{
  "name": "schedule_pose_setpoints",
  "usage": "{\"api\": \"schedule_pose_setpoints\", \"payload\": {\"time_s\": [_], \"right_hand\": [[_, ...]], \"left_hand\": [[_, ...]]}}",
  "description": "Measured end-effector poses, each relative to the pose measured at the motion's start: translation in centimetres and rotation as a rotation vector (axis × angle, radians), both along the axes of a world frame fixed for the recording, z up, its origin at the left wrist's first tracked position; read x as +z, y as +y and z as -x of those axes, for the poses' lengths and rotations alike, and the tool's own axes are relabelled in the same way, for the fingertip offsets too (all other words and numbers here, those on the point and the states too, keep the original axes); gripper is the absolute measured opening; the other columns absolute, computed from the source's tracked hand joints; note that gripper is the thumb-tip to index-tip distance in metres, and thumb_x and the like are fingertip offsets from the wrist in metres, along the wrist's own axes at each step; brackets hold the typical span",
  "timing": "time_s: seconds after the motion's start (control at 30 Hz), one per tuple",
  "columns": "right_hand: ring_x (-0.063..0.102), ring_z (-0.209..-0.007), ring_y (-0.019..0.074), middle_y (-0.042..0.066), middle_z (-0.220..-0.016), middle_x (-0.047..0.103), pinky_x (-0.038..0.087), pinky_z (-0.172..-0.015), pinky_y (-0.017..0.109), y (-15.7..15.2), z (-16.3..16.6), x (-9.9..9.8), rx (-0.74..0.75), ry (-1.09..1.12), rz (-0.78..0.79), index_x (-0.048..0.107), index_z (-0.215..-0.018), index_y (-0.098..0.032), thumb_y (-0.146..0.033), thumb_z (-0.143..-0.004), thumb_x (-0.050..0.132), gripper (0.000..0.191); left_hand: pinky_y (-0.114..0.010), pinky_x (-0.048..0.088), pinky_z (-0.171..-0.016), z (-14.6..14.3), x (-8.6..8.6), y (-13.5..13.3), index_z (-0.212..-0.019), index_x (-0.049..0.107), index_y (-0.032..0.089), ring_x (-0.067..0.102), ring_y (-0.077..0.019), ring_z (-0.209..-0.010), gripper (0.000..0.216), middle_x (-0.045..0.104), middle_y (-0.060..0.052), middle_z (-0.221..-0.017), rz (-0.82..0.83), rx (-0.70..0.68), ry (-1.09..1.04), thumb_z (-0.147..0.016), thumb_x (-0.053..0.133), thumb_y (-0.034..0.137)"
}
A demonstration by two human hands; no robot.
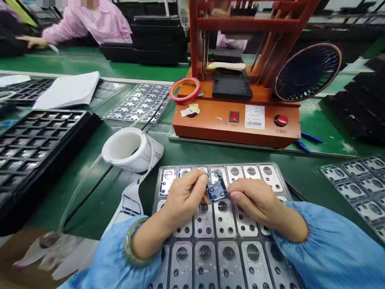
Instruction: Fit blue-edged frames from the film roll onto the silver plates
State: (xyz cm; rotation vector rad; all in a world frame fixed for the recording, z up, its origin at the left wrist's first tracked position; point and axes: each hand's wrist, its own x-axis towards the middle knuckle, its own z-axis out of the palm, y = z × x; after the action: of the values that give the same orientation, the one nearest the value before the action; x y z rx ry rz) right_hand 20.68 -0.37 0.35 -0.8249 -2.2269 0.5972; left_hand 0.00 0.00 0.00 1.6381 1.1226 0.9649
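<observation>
Over a clear plastic tray (159,176), my two hands meet at a small dark blue plate with round holes (218,190). My left hand (188,192) pinches its left side between thumb and fingers. The closed fingertips of my right hand (255,200) hold its right edge. A thin, pale, curved strip rises from the plate's top, too fine to name. Rows of silver plates with round openings (223,220) lie in the tray's pockets below. Blue sleeves cover both forearms, and a green bangle (132,243) circles my left wrist.
An orange press (237,124) stands ahead, with red tape (185,90) and a black round fan grille (308,72) on it. A white label roll (129,148) trails its strip to my left. Black trays (36,152) stand far left; another plate tray (361,188) lies right. A person in pink (90,22) sits opposite.
</observation>
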Motion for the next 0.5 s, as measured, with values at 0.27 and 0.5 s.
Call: {"api": "schedule_pose_setpoints", "payload": {"time_s": [0.27,0.5], "right_hand": [[0.056,-0.064,0.0135,0.004,-0.072,0.062,0.043,-0.059,0.025,0.06,-0.33,-0.03,-0.02,-0.057,-0.149,0.058,-0.094,-0.013,-0.023,-0.099,0.039,0.022],[0.055,-0.062,0.0161,0.006,-0.073,0.062,0.042,-0.055,0.027,-0.04,-0.26,0.32,-0.043,-0.161,-0.329,0.057,-0.092,-0.013,-0.018,-0.095,0.045,0.014]], "left_hand": [[-0.015,0.048,-0.053,-0.05,-0.06,0.29,-0.079,0.053,0.019,0.062,-0.008,-0.048,0.022,0.062,0.005,-0.052,0.083,-0.008,-0.052,-0.095,0.041,0.028],[-0.015,0.047,-0.052,-0.07,0.01,0.32,-0.074,0.051,0.019,0.059,-0.0069,-0.046,0.026,0.06,0.006,-0.051,0.087,-0.04,-0.039,-0.095,0.041,0.028]]}}
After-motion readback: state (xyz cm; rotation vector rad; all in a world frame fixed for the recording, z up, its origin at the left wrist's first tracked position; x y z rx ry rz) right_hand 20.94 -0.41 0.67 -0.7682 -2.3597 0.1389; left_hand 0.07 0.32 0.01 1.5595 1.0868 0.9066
